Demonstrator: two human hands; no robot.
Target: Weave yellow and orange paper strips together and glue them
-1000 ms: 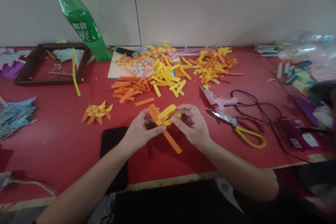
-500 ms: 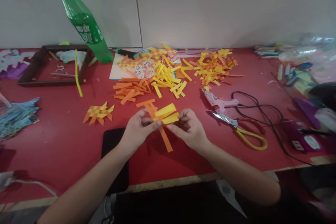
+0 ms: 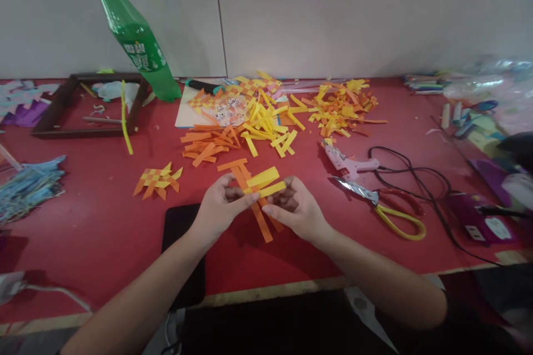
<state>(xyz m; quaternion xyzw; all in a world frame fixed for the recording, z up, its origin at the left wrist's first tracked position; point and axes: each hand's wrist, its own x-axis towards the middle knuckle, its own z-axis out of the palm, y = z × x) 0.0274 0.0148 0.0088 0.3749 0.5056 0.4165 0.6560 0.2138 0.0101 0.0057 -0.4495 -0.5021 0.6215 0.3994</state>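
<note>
Red tbl point(image 3: 104, 244): strips point(image 3: 263, 177) in fingers point(image 3: 245, 202), w/in front edge point(image 3: 270, 292).

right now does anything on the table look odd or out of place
Slightly: a yellow strip straddles the near edge of the dark frame, partly inside and partly outside it.

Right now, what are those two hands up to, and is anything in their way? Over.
Left hand pinching crossed orange and yellow paper strips; right hand at their side, grip unclear. Loose orange strip just beyond; no obstruction seen.
</note>
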